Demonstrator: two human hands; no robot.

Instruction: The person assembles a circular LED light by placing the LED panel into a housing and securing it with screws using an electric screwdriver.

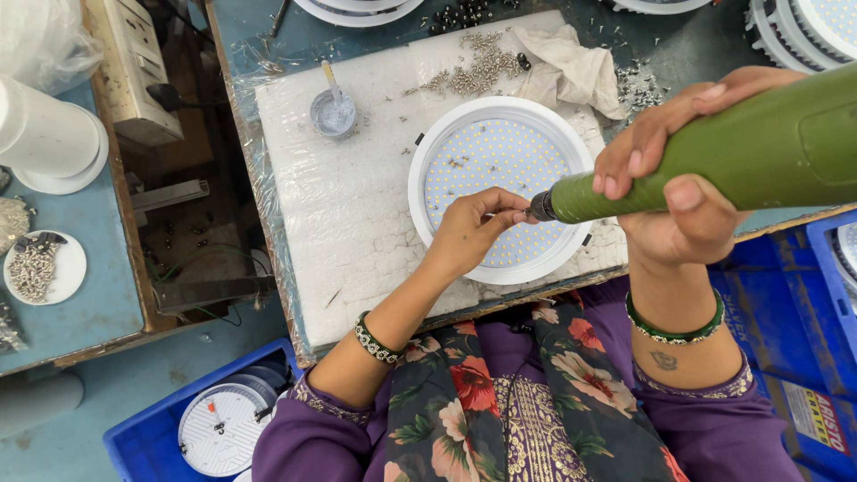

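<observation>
My right hand (669, 192) grips a green electric screwdriver (714, 152) held level, its black tip (540, 207) pointing left. My left hand (473, 230) is pinched at that tip, fingertips together on something too small to make out, probably a screw. Both hands hover over a round white lamp housing (500, 112) with a dotted LED panel (495, 170), which lies on a white foam slab (357, 205). A few loose screws lie on the panel.
A heap of small screws (473, 71) and a crumpled cloth (567, 67) lie at the slab's far edge, beside a small cup with a stick (333, 112). More white housings (808, 27) stack at the top right. Blue crates (794, 303) flank my lap; one holds a round lamp (221, 428).
</observation>
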